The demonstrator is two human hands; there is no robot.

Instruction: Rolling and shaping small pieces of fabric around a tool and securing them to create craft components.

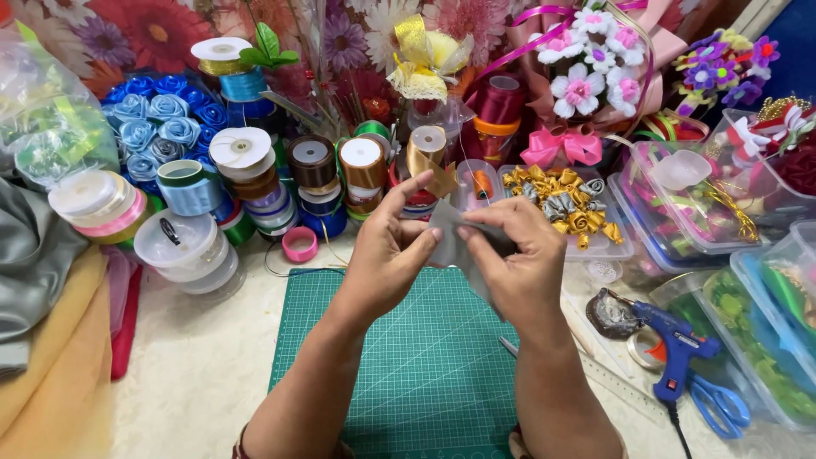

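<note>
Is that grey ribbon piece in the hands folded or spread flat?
Folded. Both the left hand and right hand pinch the grey ribbon piece, with one edge creased over between the fingers above the green cutting mat.

Your single head-worn camera looks steeply down and forward, close over the green cutting mat (425,374), toward the ribbon spools (246,161) behind it.

— The small grey satin ribbon piece (449,234) looks like smooth cloth with a soft sheen.

— And the green gridded cutting mat (408,374)?

— Matt, rubbery plastic (the blue plastic glue gun (676,344) beside it is glossier).
</note>
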